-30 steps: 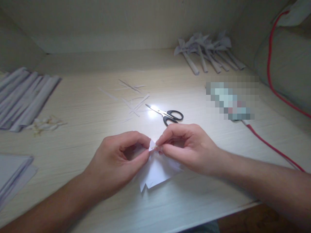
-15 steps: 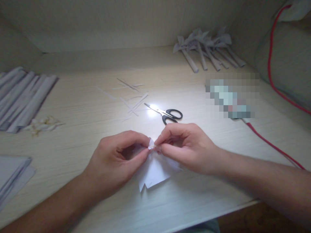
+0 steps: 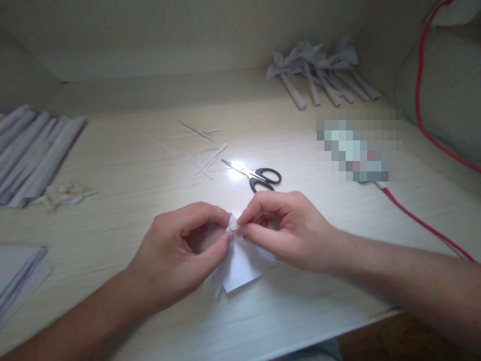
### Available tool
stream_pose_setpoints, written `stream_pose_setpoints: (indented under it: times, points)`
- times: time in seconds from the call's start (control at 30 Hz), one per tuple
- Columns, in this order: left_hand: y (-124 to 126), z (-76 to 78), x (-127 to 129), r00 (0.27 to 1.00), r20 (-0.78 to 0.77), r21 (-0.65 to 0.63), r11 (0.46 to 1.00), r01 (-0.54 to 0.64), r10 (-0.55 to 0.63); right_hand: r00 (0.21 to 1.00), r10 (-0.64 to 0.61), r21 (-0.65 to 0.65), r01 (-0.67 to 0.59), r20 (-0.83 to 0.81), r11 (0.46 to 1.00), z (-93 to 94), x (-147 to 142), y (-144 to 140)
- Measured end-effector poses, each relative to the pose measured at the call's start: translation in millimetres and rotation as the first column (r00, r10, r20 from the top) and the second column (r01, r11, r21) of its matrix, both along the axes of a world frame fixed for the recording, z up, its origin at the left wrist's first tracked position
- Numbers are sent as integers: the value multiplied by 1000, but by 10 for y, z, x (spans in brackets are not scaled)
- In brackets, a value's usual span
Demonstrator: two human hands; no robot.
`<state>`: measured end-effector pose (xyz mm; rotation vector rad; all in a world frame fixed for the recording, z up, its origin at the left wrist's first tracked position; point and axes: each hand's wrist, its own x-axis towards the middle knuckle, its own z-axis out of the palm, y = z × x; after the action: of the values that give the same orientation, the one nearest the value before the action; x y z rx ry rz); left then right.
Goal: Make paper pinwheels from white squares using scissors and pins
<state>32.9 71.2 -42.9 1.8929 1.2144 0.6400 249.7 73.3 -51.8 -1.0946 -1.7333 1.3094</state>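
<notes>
Both hands meet over the table point(image 3: 285, 311): the left hand point(image 3: 180, 250) and right hand point(image 3: 285, 228) pinch the top tip of a white paper piece point(image 3: 240, 265), which hangs below the fingertips. Just beyond the pinch lie scissors point(image 3: 259, 176) and paper slivers point(image 3: 205, 150); rolled paper tubes point(image 3: 319, 75) lie far behind.
</notes>
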Motion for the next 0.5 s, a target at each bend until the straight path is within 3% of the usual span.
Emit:
stream_pose_setpoints:
  times: [0.4, 0.5]
  points:
    - [-1, 33, 16, 1000, -1, 2, 1000, -5, 5, 1000, 13, 4, -13, 2, 1000, -36, 9, -4]
    - [-9, 8, 4, 999, -29, 80, 997, 16, -13, 999, -36, -21, 35, -30, 999, -21, 10, 10]
